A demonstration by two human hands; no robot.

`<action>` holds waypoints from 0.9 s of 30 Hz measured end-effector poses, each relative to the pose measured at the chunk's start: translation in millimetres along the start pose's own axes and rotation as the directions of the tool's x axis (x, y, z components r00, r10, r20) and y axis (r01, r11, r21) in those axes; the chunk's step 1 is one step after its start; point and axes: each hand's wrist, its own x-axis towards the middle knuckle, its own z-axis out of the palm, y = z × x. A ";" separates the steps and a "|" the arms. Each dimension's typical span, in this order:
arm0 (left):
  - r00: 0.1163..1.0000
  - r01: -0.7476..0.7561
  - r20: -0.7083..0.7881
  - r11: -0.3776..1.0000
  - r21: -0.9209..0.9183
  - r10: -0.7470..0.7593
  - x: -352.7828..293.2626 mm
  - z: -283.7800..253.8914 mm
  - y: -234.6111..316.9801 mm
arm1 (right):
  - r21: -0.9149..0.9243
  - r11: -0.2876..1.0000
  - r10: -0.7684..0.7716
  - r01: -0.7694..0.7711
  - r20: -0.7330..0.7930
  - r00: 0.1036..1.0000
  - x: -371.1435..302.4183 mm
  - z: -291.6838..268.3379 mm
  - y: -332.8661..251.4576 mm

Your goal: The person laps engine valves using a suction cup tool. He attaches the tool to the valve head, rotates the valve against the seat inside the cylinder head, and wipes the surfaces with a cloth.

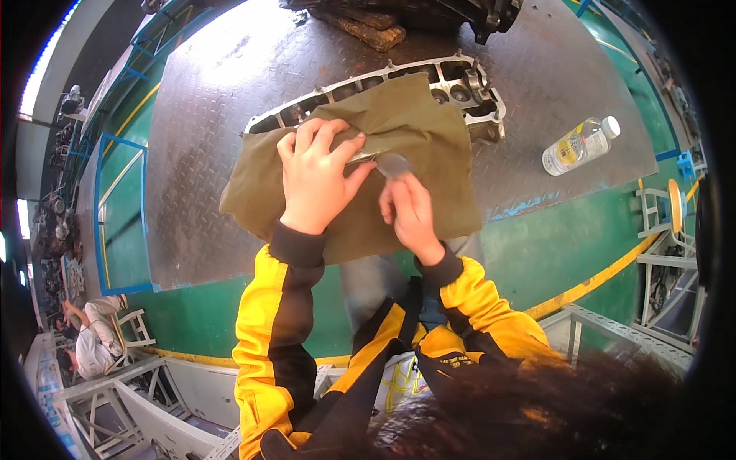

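An olive-green cloth (pixel 428 153) lies draped over the near side of a long metal cylinder head (pixel 345 90). My left hand (pixel 316 175) rests on the cloth, with thumb and bent fingers closed around a small shiny metal part (pixel 362 156); most of that part is hidden. Just to its right, my right hand (pixel 411 211) pinches a small grey flat piece (pixel 395 165) between thumb and fingers. This piece is smeared by motion, so its kind is unclear. Its edge is close to the metal part; whether they touch, I cannot tell.
A clear plastic bottle with a white cap (pixel 580 146) lies on the steel-plate table (pixel 195 165), to the right. Dark machinery (pixel 429 17) and a brown block stand at the far edge. A person (pixel 100 337) sits off to the lower left. Grey metal frames (pixel 130 410) are behind me.
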 end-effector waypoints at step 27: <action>0.999 -0.013 -0.039 1.000 0.005 0.013 1.5 -1.9 -2.0 | -0.057 0.991 -0.123 0.124 0.031 0.992 -10.9 7.5 -19.0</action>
